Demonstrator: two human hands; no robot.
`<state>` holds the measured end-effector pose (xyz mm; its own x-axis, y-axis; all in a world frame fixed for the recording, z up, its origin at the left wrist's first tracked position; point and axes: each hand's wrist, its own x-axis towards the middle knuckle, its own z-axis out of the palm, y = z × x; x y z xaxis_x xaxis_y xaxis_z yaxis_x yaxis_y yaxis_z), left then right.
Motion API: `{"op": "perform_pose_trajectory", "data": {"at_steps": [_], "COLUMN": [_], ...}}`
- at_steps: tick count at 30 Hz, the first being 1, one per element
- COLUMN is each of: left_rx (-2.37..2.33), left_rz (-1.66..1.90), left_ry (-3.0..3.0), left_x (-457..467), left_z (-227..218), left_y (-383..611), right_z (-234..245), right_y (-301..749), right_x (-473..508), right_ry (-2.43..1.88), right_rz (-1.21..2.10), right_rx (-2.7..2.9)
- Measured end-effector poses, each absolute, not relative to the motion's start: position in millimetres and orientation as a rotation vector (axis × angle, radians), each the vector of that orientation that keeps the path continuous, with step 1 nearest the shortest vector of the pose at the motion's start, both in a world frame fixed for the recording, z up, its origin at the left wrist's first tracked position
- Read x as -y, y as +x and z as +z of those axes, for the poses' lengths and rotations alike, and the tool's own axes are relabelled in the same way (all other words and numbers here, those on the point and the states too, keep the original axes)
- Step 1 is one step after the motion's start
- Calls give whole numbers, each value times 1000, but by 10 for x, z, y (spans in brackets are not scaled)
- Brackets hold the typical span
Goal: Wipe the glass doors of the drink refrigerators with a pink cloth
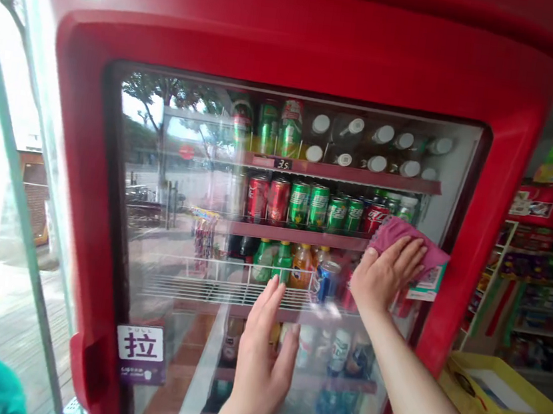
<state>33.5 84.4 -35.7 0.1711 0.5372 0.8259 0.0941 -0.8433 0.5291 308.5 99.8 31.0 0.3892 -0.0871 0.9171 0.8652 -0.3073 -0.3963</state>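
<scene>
A tall red drinks fridge [297, 41] fills the view, its glass door [184, 175] closed. My right hand [385, 274] lies flat, fingers spread, pressing a pink cloth [406, 240] against the glass near the door's right edge, at the level of the can shelf. My left hand [262, 353] is open, fingers together and upright, held at or just before the lower middle of the glass; contact is unclear. Behind the glass stand red and green cans [307, 204], bottles with white caps [379, 149] and orange and green bottles [282, 261].
A white pull label [141, 345] sits at the door's lower left, beside the red handle recess [86, 362]. A glass shopfront [0, 200] is on the left. Shop shelves [544, 280] and a yellow carton [505, 396] stand to the right.
</scene>
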Motion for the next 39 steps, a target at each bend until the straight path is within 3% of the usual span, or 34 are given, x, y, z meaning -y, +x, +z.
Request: {"op": "perform_pose_trajectory", "data": {"at_steps": [19,39], "left_rx": [-694,-698], "left_rz": [1755,1712], "left_ry": [1902,1782], "left_x": [-1780,-2088], "left_z": [-365,-354], "left_y": [-1276,-2443], "right_z": [232,85], "right_y": [527,-1028], "right_x": [-2052,-2686], "right_ry": [-1566,-1434], "right_rz": [-1275,-1180], "right_rx": [1049,1435]}}
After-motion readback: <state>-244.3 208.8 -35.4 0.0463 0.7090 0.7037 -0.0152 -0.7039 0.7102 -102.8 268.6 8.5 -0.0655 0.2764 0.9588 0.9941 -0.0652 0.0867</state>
